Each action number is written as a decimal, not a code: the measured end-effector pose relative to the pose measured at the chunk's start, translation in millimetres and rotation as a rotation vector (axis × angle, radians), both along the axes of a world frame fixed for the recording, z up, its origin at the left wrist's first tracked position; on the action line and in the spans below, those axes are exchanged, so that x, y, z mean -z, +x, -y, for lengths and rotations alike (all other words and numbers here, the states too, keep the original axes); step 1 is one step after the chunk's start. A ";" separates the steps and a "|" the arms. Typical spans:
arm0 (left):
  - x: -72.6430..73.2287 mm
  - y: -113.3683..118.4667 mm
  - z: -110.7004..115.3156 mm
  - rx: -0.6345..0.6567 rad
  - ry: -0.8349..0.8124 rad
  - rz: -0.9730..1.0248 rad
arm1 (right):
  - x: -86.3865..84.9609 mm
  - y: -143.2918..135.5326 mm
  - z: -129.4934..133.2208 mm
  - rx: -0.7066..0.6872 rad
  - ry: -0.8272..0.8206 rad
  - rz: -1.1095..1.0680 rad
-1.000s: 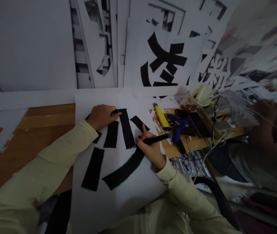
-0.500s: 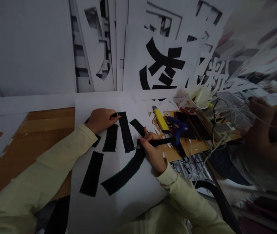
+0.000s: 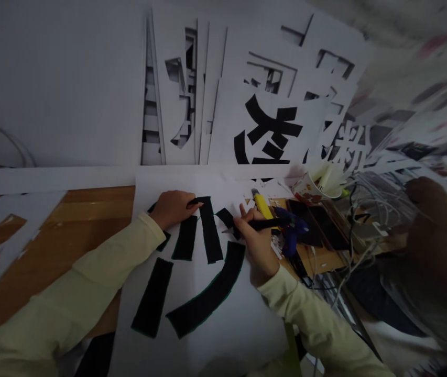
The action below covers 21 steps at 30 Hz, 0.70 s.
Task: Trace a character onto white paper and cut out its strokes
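A large white sheet (image 3: 203,345) with thick black character strokes lies in front of me, the strokes edged in thin green lines. Across its upper left rests my left hand (image 3: 174,208), fingers curled in, thumb and fingertips together beside the tall middle stroke (image 3: 210,230). Whether anything is pinched there is hard to make out. My right hand (image 3: 258,242) grips a black-handled craft knife (image 3: 266,224). Its thin blade points left, close to the short slanted stroke (image 3: 227,217). Below that hand curves a long black stroke (image 3: 211,298).
A yellow cutter (image 3: 261,205), a blue glue gun (image 3: 292,233), phones (image 3: 327,225) and a paper cup (image 3: 313,183) sit right, among tangled cables (image 3: 351,241). Cut-out character sheets (image 3: 274,128) lean behind. Another person's arm (image 3: 429,220) is at far right.
My view has shifted, so everything sits lower in the picture. The knife blade has moved away from the curved stroke's top toward the short slanted stroke. My left hand stays at the same strokes.
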State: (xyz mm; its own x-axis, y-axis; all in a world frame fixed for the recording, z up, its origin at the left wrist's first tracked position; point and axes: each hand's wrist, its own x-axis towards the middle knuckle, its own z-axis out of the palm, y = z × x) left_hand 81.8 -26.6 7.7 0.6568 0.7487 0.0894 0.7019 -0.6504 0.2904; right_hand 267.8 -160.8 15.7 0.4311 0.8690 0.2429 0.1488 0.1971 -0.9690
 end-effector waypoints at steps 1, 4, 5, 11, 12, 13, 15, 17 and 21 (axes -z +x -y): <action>-0.2 0.0 -0.1 -0.001 -0.002 -0.001 | -6.6 -0.1 -6.1 -0.022 0.003 0.020; 1.1 -0.2 -0.6 0.000 0.010 0.003 | -26.9 -0.9 -12.0 -0.112 -0.052 0.064; 1.8 -0.3 -0.8 0.003 0.014 0.006 | -33.4 -0.5 -8.8 -0.136 -0.072 0.071; 5.3 -0.7 -2.0 0.027 -0.001 0.053 | -62.0 14.1 38.5 -0.131 -0.120 0.117; 5.8 -0.7 -2.1 0.028 0.000 0.058 | -63.7 16.6 42.3 -0.116 -0.125 0.127; 6.2 -0.8 -2.1 0.027 0.003 0.060 | -64.1 18.3 42.6 -0.099 -0.126 0.134; 6.7 -1.1 -2.0 0.024 0.009 0.058 | -60.0 19.0 31.7 -0.067 -0.106 0.131; 6.3 -1.2 -1.5 0.017 0.024 0.045 | -49.3 16.6 8.9 -0.076 -0.037 0.101; 3.7 -1.0 -0.1 0.012 0.031 0.011 | -18.5 9.0 -39.8 -0.113 0.030 0.079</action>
State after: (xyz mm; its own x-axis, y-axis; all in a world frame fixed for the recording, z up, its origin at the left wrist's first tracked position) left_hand 80.7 -26.5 3.9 0.6648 0.7373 0.1199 0.6906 -0.6679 0.2776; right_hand 276.7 -121.0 34.2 0.3096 0.9028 0.2984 0.1995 0.2451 -0.9488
